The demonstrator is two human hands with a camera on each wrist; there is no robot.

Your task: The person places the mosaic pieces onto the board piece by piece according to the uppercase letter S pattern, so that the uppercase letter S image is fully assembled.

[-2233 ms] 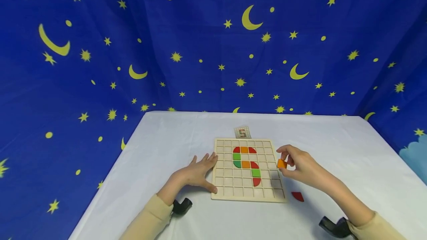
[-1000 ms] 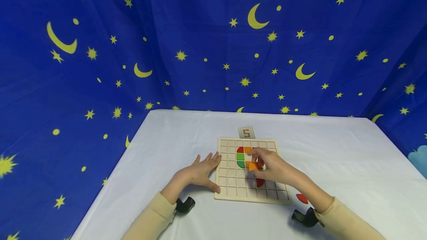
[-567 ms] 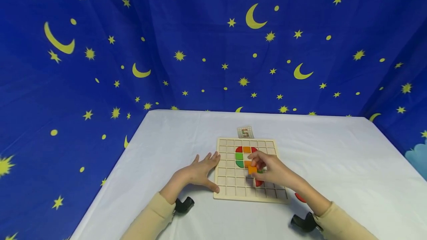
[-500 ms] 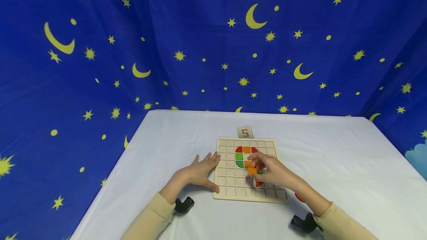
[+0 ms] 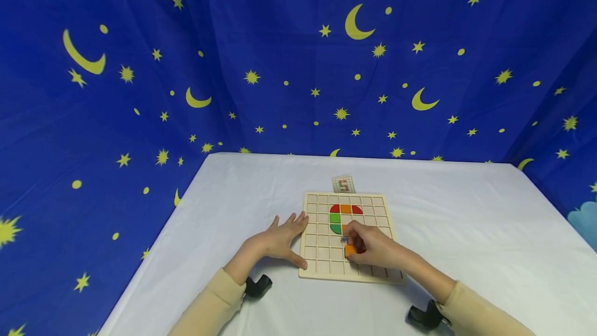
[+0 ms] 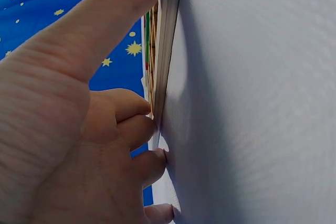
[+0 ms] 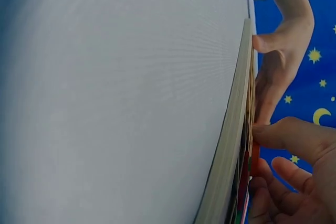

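A wooden grid board [image 5: 319, 253] lies flat on the white table. My left hand [image 5: 277, 242] rests at its left edge with fingers spread, thumb and fingertips touching the rim. Between thumb and fingers my right hand [image 5: 375, 245] pinches an orange square tile [image 5: 350, 251], low over the board's lower middle cells. The right wrist view shows this orange tile [image 7: 255, 156] right at the board's surface. In the grid sit a red quarter-round tile [image 5: 335, 208], an orange square [image 5: 345, 208], another red quarter-round [image 5: 356, 209], a green square [image 5: 335, 218] and a green quarter-round [image 5: 336, 228]. My right hand hides the tiles lower right.
A small pattern card [image 5: 343, 184] with a coloured S-like figure lies just behind the board. Black wrist cameras [image 5: 258, 287] sit at both sleeves. A blue curtain [image 5: 298, 66] with yellow moons and stars hangs behind the white table [image 5: 252, 185].
My right hand has carried the orange tile from right of the board to over its middle, then lower and nearer. The loose red tile at right is now hidden. My left hand has stayed put.
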